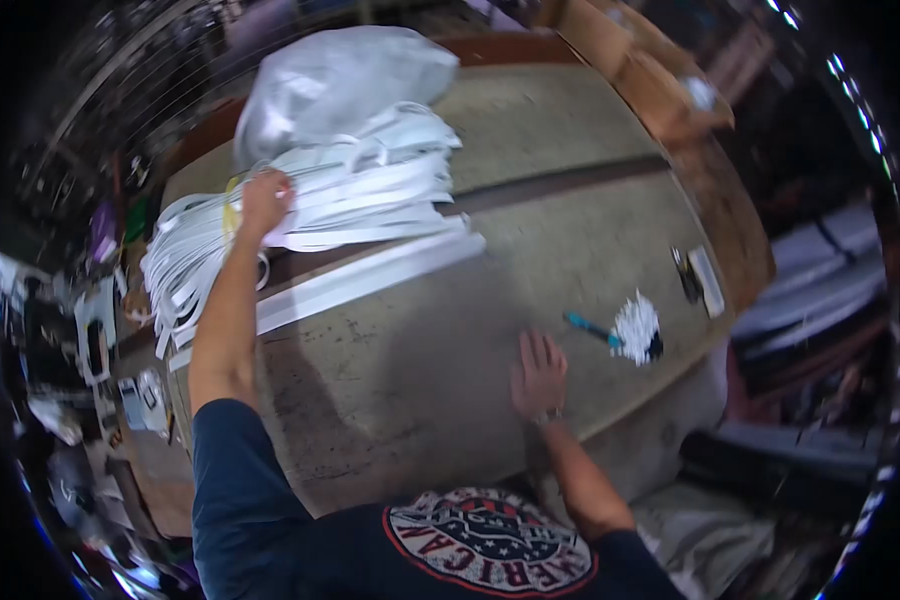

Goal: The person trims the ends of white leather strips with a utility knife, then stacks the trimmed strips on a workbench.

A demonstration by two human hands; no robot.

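A thick bundle of long white strips (370, 185) lies across the far left part of the table, with a yellow band (232, 208) around it. My left hand (265, 204) is on top of the bundle beside this band, fingers curled in on the strips; its fingertips are partly hidden. Nearer to me, several flat white strips (370, 278) lie straight along the table. My right hand (540, 375) rests on the tabletop with its fingers stretched out, holding nothing. To its right are a teal-handled tool (590, 327) and a pile of small white pieces (637, 328).
A clear plastic bag (345, 85) stands behind the bundle. The worn table (570, 240) has a dark gap running across it. At its right edge lie a dark slim tool (686, 275) and a white block (707, 282). Beyond is a cardboard box (650, 75).
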